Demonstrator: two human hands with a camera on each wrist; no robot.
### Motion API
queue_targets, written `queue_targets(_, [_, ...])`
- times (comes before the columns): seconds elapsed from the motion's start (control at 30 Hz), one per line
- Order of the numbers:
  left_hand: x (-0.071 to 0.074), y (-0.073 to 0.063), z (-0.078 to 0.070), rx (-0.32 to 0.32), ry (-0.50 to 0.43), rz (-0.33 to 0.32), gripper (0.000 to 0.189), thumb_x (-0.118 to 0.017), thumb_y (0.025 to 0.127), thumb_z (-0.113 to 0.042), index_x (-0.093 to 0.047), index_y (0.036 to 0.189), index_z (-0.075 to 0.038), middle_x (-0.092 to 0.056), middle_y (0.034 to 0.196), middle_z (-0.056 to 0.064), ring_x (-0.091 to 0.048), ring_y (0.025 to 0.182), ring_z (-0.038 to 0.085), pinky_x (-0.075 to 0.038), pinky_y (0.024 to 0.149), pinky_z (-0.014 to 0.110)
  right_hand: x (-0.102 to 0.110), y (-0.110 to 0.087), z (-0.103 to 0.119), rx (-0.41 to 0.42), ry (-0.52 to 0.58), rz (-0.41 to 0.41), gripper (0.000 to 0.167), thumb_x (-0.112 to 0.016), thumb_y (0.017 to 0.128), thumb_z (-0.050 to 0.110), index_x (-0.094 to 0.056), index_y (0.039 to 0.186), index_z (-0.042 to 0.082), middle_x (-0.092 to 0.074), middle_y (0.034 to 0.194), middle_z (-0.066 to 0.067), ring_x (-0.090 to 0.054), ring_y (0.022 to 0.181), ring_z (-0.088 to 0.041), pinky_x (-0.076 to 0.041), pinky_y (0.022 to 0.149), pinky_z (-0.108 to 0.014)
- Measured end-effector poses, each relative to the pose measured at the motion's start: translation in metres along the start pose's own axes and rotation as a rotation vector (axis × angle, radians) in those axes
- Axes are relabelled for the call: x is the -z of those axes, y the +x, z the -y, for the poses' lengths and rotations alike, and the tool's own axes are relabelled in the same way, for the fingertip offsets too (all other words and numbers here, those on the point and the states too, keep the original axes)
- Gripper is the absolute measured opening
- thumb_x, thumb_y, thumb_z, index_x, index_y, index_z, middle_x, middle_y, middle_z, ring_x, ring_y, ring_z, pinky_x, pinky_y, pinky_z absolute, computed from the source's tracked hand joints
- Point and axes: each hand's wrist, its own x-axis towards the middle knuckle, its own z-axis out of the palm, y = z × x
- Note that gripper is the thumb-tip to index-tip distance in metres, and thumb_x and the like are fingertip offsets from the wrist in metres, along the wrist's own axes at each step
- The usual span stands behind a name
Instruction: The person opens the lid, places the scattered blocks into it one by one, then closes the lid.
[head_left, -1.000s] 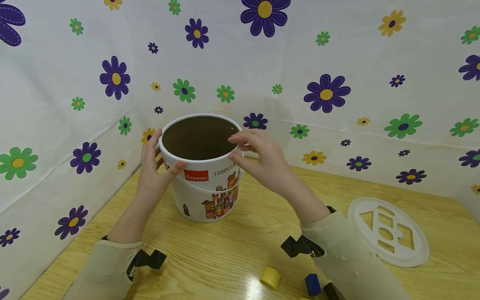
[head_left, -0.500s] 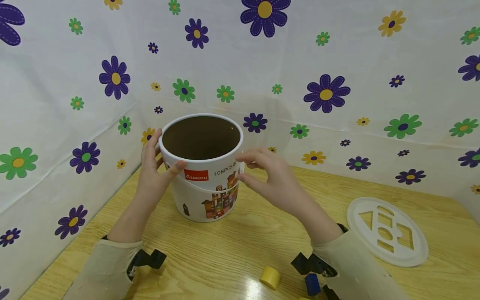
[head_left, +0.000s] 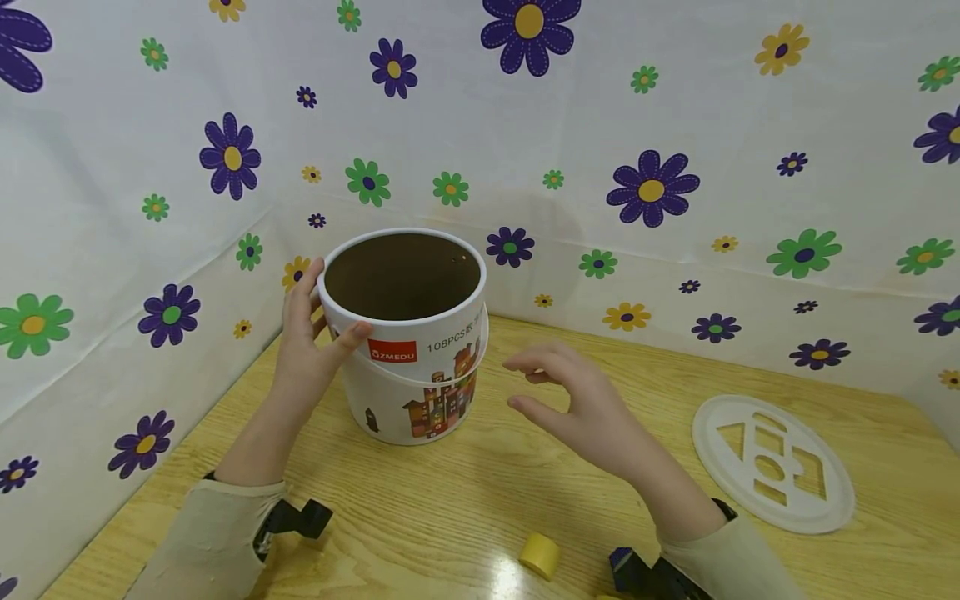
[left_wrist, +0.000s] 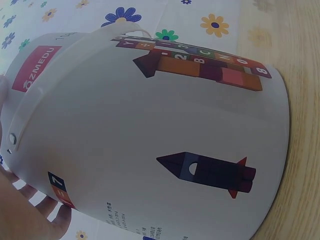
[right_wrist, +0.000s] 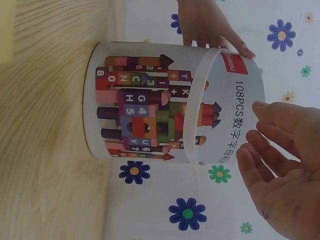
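Observation:
A white toy-block bucket [head_left: 397,400] with printed castle pictures and a red label stands upright on the table, its mouth uncovered and its inside dark. My left hand [head_left: 303,342] holds it at the upper left, thumb on the front below the rim and fingers around the side. The thin white handle [head_left: 442,384] hangs down across the front. My right hand [head_left: 581,400] is apart from the bucket, to its right above the table, fingers loosely bent and holding nothing. In the right wrist view the right hand [right_wrist: 287,165] overlaps the bucket's printed upper side.
A round white lid [head_left: 813,517] with shaped cut-outs lies on the wooden table at the right. Near the front are a yellow cylinder block [head_left: 540,556] and a blue block [head_left: 619,558], partly covered by the right wrist camera. A flowered cloth [head_left: 570,117] stands behind.
My right hand has left the bucket's right rim and drawn back to the right and toward me. The left hand and the bucket have stayed in place.

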Motion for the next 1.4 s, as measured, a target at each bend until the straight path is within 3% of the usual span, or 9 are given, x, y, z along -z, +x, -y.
queue_targets(0.3, [0.001, 0.0, 0.002, -0.009, 0.007, -0.002, 0.085, -0.069, 0.087, -0.037, -0.015, 0.152, -0.034, -0.016, 0.153, -0.004, -0.022, 0.139, 0.026, -0.026, 0.11, 0.051, 0.003, -0.028, -0.011, -0.014, -0.006, 0.039, 0.036, -0.074, 0.083, 0.007, -0.064, 0.117, 0.016, -0.061, 0.116, 0.005, -0.057, 0.103, -0.011, -0.053, 0.085, -0.031])
queue_targets(0.63, [0.001, 0.0, 0.002, -0.007, 0.005, -0.004, 0.086, -0.069, 0.086, -0.037, -0.014, 0.153, -0.031, -0.015, 0.153, -0.004, -0.022, 0.139, 0.025, -0.026, 0.111, 0.05, 0.007, -0.062, -0.02, -0.082, -0.013, 0.188, 0.035, -0.071, 0.087, 0.022, -0.061, 0.121, 0.024, -0.06, 0.116, 0.013, -0.056, 0.102, -0.009, -0.052, 0.083, -0.033])
queue_targets(0.87, [0.001, 0.0, 0.002, -0.011, 0.007, -0.001, 0.085, -0.068, 0.087, -0.037, -0.015, 0.152, -0.034, -0.016, 0.153, -0.004, -0.022, 0.139, 0.025, -0.026, 0.11, 0.05, 0.011, -0.085, -0.025, -0.07, -0.024, 0.268, 0.035, -0.07, 0.088, 0.016, -0.06, 0.121, 0.023, -0.06, 0.114, 0.008, -0.057, 0.103, -0.015, -0.053, 0.081, -0.034])
queue_targets(1.2, [0.0, 0.0, 0.002, -0.012, 0.005, -0.003, 0.085, -0.068, 0.087, -0.037, -0.015, 0.152, -0.034, -0.016, 0.153, -0.004, -0.022, 0.139, 0.025, -0.026, 0.11, 0.051, 0.024, -0.11, -0.029, -0.241, 0.037, 0.464, 0.034, -0.062, 0.093, 0.035, -0.059, 0.124, 0.021, -0.056, 0.121, 0.006, -0.054, 0.108, -0.021, -0.051, 0.082, -0.036])
queue_targets(1.4, [0.0, 0.0, 0.001, -0.006, 0.003, -0.003, 0.085, -0.068, 0.087, -0.037, -0.014, 0.152, -0.035, -0.016, 0.153, -0.004, -0.022, 0.139, 0.026, -0.026, 0.11, 0.051, 0.028, -0.119, -0.032, -0.314, 0.085, 0.561, 0.039, -0.064, 0.089, 0.043, -0.059, 0.124, 0.026, -0.055, 0.123, 0.007, -0.052, 0.109, -0.015, -0.05, 0.086, -0.032])
